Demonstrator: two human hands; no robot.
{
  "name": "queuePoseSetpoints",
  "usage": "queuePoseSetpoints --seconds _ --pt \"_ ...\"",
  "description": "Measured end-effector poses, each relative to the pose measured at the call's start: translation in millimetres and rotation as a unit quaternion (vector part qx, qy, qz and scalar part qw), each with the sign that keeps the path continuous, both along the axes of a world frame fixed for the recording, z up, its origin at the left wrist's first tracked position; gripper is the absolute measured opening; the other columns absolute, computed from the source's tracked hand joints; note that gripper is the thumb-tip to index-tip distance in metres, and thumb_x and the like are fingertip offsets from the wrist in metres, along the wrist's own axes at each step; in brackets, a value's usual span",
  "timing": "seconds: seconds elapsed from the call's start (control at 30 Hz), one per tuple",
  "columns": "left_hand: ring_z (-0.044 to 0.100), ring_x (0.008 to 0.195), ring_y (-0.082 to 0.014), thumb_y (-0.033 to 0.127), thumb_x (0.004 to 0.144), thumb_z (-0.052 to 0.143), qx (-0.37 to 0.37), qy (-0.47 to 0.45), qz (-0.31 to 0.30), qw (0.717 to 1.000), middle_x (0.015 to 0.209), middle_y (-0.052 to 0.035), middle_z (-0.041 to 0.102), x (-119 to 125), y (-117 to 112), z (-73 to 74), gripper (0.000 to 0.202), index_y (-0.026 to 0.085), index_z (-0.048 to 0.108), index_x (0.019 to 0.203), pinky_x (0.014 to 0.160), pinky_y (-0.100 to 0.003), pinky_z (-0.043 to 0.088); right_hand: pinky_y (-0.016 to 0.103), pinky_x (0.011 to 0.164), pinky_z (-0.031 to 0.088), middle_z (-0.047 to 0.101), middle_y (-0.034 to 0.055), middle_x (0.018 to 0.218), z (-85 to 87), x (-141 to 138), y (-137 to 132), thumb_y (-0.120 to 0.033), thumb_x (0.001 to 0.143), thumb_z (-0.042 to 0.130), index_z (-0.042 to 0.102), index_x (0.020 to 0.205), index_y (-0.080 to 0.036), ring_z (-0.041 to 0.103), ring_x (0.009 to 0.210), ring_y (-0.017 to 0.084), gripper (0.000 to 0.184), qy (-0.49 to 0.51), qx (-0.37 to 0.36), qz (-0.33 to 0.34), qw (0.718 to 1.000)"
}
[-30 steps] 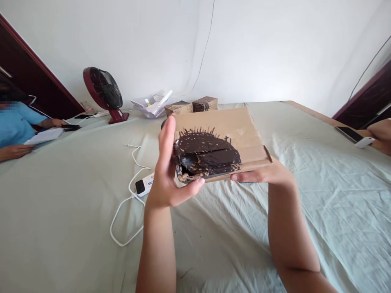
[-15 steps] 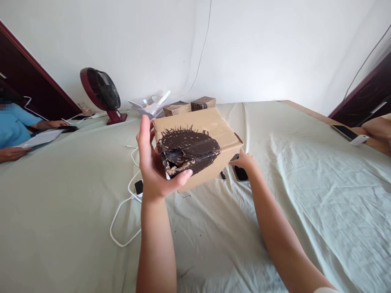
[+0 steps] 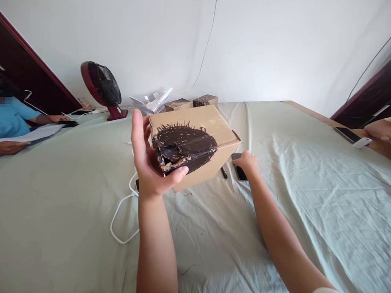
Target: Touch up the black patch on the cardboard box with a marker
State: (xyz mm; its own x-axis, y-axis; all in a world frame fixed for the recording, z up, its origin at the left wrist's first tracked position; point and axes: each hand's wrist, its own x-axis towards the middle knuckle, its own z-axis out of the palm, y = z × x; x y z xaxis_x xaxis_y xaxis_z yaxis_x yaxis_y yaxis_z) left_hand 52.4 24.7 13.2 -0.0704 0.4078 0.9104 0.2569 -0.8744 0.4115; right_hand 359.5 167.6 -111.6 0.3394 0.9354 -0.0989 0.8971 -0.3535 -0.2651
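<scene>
Our left hand [image 3: 148, 169] stood upright, thumb and fingers clamped on the left end of the cardboard box [image 3: 191, 146], which tilted in front of us over the bench [image 3: 195, 252]. Its long axis ran left to right, the torn black corner [image 3: 169, 156] pointing left and toward us. Our right hand [image 3: 247, 162] stretched forward onto the phone [image 3: 241, 175]; we couldn't tell whether its fingers gripped.

Head view: single, from the person's head, facing forward and down
Cardboard box [image 3: 195, 142]: near, about mid-frame
Surface [image 3: 76, 203]: seen obliquely from above
Wall [image 3: 259, 49]: faced beyond, farther off
</scene>
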Motion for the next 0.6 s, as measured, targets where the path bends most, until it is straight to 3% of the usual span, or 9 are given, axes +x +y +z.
queuePoseSetpoints --seconds 0.07,0.2,0.6 --pt "0.035 0.163 -0.0410 0.081 0.066 0.092 0.006 -0.009 -0.012 1.000 0.167 -0.0038 0.043 -1 2 -1.6 0.123 0.048 0.034 0.170 0.138 -0.063 0.029 0.052 0.106 0.055 0.065 0.0286 0.138 -1.6 0 1 -0.037 0.083 0.083 0.055 0.146 -0.008 0.061 0.138 0.046 0.075 0.001 0.000 0.001 1.000" --pt "0.035 0.164 -0.0394 0.075 0.076 0.088 -0.021 0.008 0.006 1.000 0.170 -0.0017 0.040 -3 -2 -0.5 0.115 0.049 0.030 0.171 0.138 -0.062 0.031 0.049 0.107 0.054 0.065 0.0288 0.137 -1.4 -1 2 -0.035 0.082 0.084 0.059 0.143 -0.009 0.060 0.139 0.046 0.071 0.007 -0.003 -0.002 1.000" --pt "0.041 0.161 -0.0377 0.066 0.084 0.086 -0.032 0.013 0.007 0.999 0.168 -0.0005 0.043 -5 -10 4.0 0.105 0.050 0.029 0.171 0.136 -0.064 0.034 0.049 0.108 0.053 0.059 0.0316 0.148 8.0 -7 -4 -0.034 0.084 0.082 0.049 0.150 -0.008 0.053 0.148 0.044 0.078 0.024 -0.028 -0.041 0.998"
